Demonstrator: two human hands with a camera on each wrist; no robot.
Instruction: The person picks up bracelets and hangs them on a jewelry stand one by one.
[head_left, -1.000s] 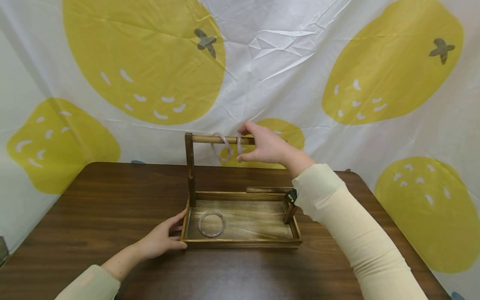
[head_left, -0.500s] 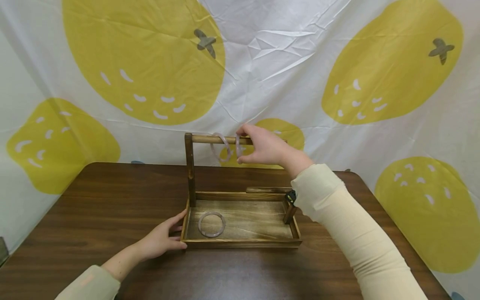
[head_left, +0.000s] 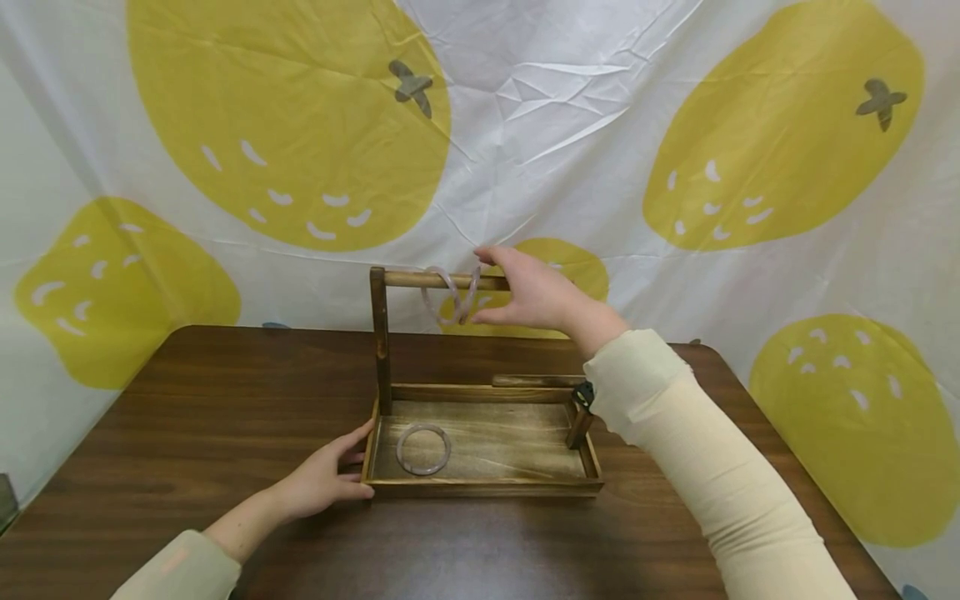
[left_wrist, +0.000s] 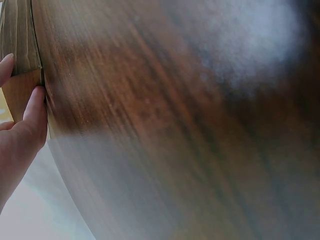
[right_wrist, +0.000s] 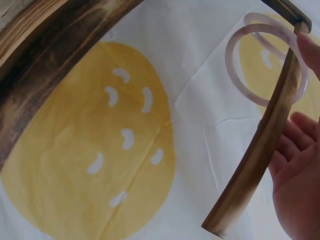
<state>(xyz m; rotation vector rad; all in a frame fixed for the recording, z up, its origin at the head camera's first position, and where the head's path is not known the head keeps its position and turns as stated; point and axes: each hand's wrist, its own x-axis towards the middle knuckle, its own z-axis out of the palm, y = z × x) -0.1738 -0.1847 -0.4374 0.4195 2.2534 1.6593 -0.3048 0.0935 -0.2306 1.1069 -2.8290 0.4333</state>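
Note:
A wooden stand has a tray base (head_left: 487, 488) and a raised horizontal bar (head_left: 408, 278) on one post. Two pale lilac bangles hang on the bar: the left bangle (head_left: 455, 293) and the right bangle (head_left: 470, 298), which leans against it at the bottom. My right hand (head_left: 536, 292) is around the bar's free end, its thumb and fingers spread apart beside the right bangle. In the right wrist view both bangles (right_wrist: 228, 62) loop over the bar. A third bangle (head_left: 402, 462) lies flat in the tray. My left hand (head_left: 322, 475) rests against the tray's left end, fingers fairly straight.
A short post (head_left: 579, 429) stands at the tray's right end, with a dark knob (head_left: 582, 395) at its top and a wooden bar (head_left: 532, 380) pointing left. The brown table (head_left: 247, 392) backs onto a lemon-print cloth (head_left: 525, 167).
The right bangle has gone from upright between my right thumb and fingers to leaning left on the bar, out of my grasp. My right fingers have parted. The left hand stays in place.

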